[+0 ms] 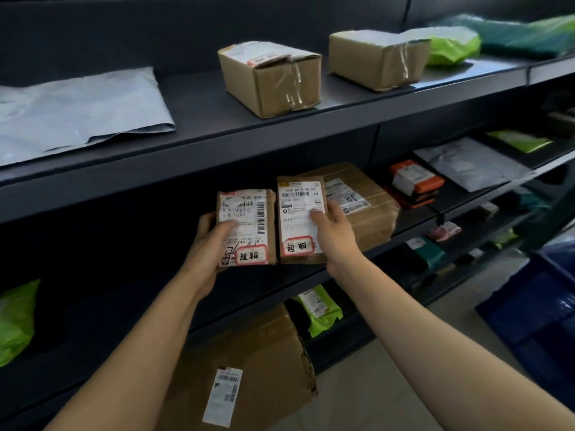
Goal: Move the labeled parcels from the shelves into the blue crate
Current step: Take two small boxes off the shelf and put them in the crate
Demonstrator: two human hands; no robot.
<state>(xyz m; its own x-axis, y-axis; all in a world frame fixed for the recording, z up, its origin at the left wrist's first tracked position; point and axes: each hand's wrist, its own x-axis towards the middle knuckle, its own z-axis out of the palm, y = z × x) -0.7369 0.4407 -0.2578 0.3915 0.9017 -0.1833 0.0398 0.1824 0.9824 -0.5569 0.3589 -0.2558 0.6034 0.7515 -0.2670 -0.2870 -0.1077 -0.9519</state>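
Your left hand [214, 241] wraps left parcel [245, 227], thumb on label. Right hand [334, 233] wraps right parcel [300, 219] same way. Both held side by side, touching, in front of middle shelf [404, 227]. Small cardboard packs: likely light, stiff; labels look slick, so clamp edges. Blue crate [535, 312] near right, on floor.

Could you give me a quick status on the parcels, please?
Left hand gripping one labeled parcel. Right hand gripping another. Blue crate at right, path looks clear.
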